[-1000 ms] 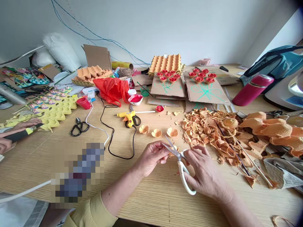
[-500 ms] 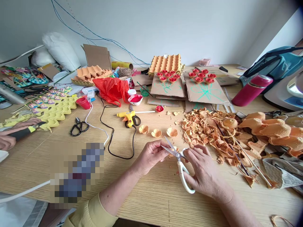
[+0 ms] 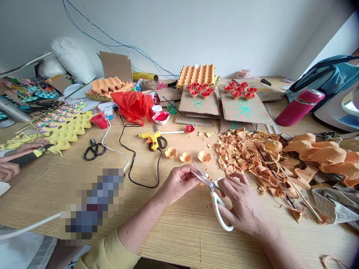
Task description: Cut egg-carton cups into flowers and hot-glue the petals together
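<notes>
My right hand (image 3: pixel 243 207) grips white-handled scissors (image 3: pixel 213 196), blades apart and pointing up-left. My left hand (image 3: pixel 179 184) pinches a small orange egg-carton piece (image 3: pixel 203 182) between the blades. Small orange crumbs lie on the wooden table (image 3: pixel 179 231) under the hands. Three cut orange cups (image 3: pixel 186 157) sit in a row just beyond my hands.
A heap of orange carton scraps (image 3: pixel 246 157) spreads to the right. A yellow glue gun (image 3: pixel 153 138) with black cord, black scissors (image 3: pixel 94 150), a red bag (image 3: pixel 131 105), egg trays (image 3: pixel 198 74), cardboard with red flowers (image 3: pixel 244 104), a pink bottle (image 3: pixel 298 106). Another person's hands (image 3: pixel 17 158) at far left.
The scissors and both hands shifted only slightly; the blades remain around the orange piece. Nothing else moved.
</notes>
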{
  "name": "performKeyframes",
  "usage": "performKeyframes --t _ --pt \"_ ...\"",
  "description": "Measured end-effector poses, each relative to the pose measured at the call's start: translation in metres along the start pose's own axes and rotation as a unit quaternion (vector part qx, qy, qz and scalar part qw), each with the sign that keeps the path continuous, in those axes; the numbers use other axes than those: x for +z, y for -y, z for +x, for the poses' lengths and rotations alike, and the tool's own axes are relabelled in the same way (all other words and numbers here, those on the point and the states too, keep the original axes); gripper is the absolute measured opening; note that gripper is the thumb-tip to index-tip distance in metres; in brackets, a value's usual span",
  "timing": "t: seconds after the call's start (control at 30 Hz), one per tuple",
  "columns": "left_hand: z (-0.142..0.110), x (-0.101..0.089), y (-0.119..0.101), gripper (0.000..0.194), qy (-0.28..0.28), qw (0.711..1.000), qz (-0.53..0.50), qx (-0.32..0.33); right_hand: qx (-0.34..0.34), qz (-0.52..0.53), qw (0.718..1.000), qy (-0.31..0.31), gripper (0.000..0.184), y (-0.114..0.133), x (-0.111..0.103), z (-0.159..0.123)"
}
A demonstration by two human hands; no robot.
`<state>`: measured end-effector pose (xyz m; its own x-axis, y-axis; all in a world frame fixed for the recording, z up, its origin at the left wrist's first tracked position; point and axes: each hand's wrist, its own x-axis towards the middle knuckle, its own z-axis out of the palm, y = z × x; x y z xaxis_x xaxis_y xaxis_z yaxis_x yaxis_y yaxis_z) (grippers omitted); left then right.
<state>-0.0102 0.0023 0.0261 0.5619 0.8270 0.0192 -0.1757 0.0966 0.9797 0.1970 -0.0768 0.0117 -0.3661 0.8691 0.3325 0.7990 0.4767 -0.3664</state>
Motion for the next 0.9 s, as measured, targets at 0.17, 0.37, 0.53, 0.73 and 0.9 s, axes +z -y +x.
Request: performKeyframes --t 0.17,0.37,0.53,0.73,0.9 --pt "0.0 -0.004 0.001 0.019 0.011 0.998 0.053 0.032 0.003 0.001 1.0 0.0 0.02 0.001 -0.002 0.001" --pt "0.0 -0.007 0.0 0.016 0.023 0.996 0.075 0.036 -0.007 0.021 1.0 0.012 0.025 0.0 -0.001 0.0" --pt "0.001 -0.012 0.002 0.014 0.029 0.993 0.105 0.042 -0.008 0.026 0.999 0.023 0.026 -0.001 -0.001 -0.002" --pt "0.002 -0.019 0.006 0.017 0.018 0.99 0.136 0.029 -0.013 0.024 0.999 0.017 0.026 -0.002 0.0 -0.003" --pt "0.005 -0.019 0.008 0.034 -0.004 1.0 0.03 -0.007 -0.006 0.031 0.999 0.015 0.024 -0.005 0.003 -0.002"
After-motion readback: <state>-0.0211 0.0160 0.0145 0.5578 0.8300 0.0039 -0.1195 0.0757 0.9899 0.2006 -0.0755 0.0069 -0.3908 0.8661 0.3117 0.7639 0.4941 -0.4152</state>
